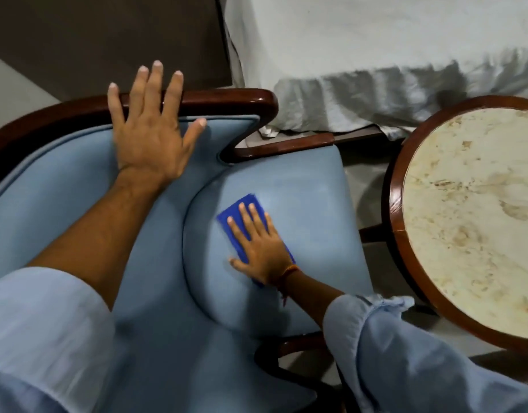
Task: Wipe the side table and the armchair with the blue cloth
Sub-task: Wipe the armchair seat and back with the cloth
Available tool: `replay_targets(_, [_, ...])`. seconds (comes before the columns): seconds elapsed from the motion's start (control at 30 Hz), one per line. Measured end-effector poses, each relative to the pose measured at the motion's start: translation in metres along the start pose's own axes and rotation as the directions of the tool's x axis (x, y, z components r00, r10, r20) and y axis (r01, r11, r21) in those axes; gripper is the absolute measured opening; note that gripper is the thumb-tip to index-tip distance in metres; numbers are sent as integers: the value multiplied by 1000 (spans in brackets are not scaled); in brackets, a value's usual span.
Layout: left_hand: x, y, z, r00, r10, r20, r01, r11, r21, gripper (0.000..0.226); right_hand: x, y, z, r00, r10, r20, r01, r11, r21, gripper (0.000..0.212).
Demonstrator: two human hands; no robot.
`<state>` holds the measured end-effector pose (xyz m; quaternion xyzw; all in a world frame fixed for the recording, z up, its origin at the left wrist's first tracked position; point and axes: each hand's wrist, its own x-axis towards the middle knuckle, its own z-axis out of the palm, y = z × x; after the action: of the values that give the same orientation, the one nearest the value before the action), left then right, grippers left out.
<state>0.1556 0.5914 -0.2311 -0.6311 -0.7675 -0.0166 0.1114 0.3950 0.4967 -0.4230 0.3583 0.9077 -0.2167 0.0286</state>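
Observation:
The armchair (304,204) has light blue upholstery and a dark wooden frame; I look down on its back and seat. My right hand (258,248) lies flat on the folded blue cloth (239,213), pressing it onto the seat cushion near the backrest. My left hand (151,126) rests with fingers spread on the top of the backrest, fingertips over the wooden rail, holding nothing. The round side table (471,210), with a cream marble top and a brown wooden rim, stands to the right of the chair.
A bed with a white sheet and a ruffled skirt (376,79) runs along the far side, close behind the chair and table. A dark panel (102,37) stands at the far left. Pale floor (367,180) shows between chair and table.

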Motion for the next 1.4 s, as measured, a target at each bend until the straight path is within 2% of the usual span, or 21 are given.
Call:
replay_targets(0.1, [2, 1, 0, 1000, 6, -3, -6, 1000, 7, 77, -52, -4, 27, 987, -157, 23, 159, 984, -76, 80])
replay_targets(0.23, [3, 1, -1, 1000, -6, 22, 6, 1000, 12, 78, -113, 37, 30, 987, -145, 61, 153, 975, -163, 74])
replay_targets(0.37, [4, 3, 1, 999, -13, 34, 12, 1000, 13, 78, -106, 76, 5, 998, 12, 56, -3, 986, -165, 73])
replay_targets(0.5, [2, 1, 1, 999, -9, 46, 8, 1000, 20, 79, -40, 86, -23, 975, 221, -31, -223, 959, -177, 75])
replay_targets(0.57, [2, 0, 0, 998, -5, 59, 4, 1000, 14, 82, 0, 82, -34, 967, 245, -65, -253, 953, -169, 76])
replay_targets(0.7, [4, -1, -4, 996, 12, 83, -12, 1000, 1, 88, 56, 57, -42, 986, 155, -56, -163, 969, -186, 76])
replay_targets(0.77, [5, -7, -9, 994, 46, 95, -44, 999, -25, 89, 63, 33, -33, 996, 64, -55, -73, 977, -198, 77])
replay_targets(0.9, [9, -32, -21, 966, 192, 173, -183, 981, -70, 84, 36, -17, 1, 976, -218, 5, 215, 960, -180, 81])
replay_targets(1.0, [1, -77, -35, 943, 203, 264, -187, 979, -84, 84, 4, -35, 13, 948, -316, 44, 319, 935, -155, 72])
replay_targets(1.07, [-22, -124, -47, 946, 163, 279, -147, 986, -80, 83, -9, -37, 12, 951, -308, 34, 309, 948, -71, 73])
replay_targets(1.13, [-60, -174, -65, 947, 135, 293, -120, 991, -67, 83, -14, -46, 7, 974, -225, -4, 222, 958, 179, 67])
replay_targets(1.17, [-81, -194, -74, 943, 124, 308, -104, 991, -80, 85, -13, -56, 2, 990, -137, -30, 139, 931, 336, 61])
replay_targets(1.2, [-100, -208, -82, 939, 113, 324, -81, 991, -109, 87, -8, -70, -5, 999, -9, -45, 31, 862, 506, 55])
replay_targets(1.23, [-116, -215, -86, 937, 101, 335, -57, 989, -139, 89, 1, -88, -12, 988, 148, -40, -82, 733, 676, 51])
replay_targets(1.27, [-128, -219, -89, 938, 85, 336, -37, 988, -149, 91, 15, -111, -20, 954, 299, -18, -152, 535, 831, 49])
replay_targets(1.3, [-138, -219, -89, 942, 72, 329, -26, 989, -144, 91, 32, -135, -29, 913, 408, 23, -158, 300, 941, 48])
replay_targets(1.33, [-144, -217, -89, 946, 61, 318, -18, 991, -136, 90, 49, -161, -38, 883, 461, 86, -141, 86, 986, 49])
replay_targets(1.37, [-148, -216, -88, 951, 51, 305, -10, 991, -134, 89, 66, -187, -46, 867, 475, 150, -133, -69, 989, 51])
replay_targets(1.4, [-149, -214, -87, 954, 41, 297, 2, 990, -141, 87, 78, -210, -52, 864, 467, 186, -131, -148, 980, 54])
